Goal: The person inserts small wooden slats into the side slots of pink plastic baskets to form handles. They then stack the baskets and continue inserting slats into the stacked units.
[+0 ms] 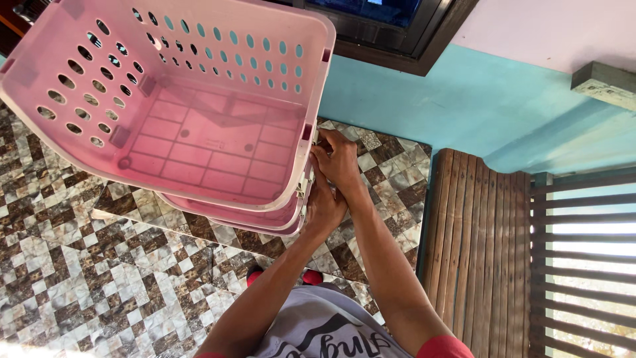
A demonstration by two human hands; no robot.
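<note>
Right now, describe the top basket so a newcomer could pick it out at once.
Start at the patterned brown-and-white tiled floor below the turquoise wall: a stack of pink plastic baskets stands there, with the left hand and right hand at its right edge. The top basket is the uppermost and largest in view, empty, with a ribbed grid bottom and oval holes in its walls; only rims show of those beneath.

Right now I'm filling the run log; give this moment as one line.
left hand: on rack's side post | right hand: gripping same post | pink basket rack: top tier empty | tiled floor

Grey shirt (324,328), dark lettering; red sleeve edge (442,347); bare forearms.
</note>
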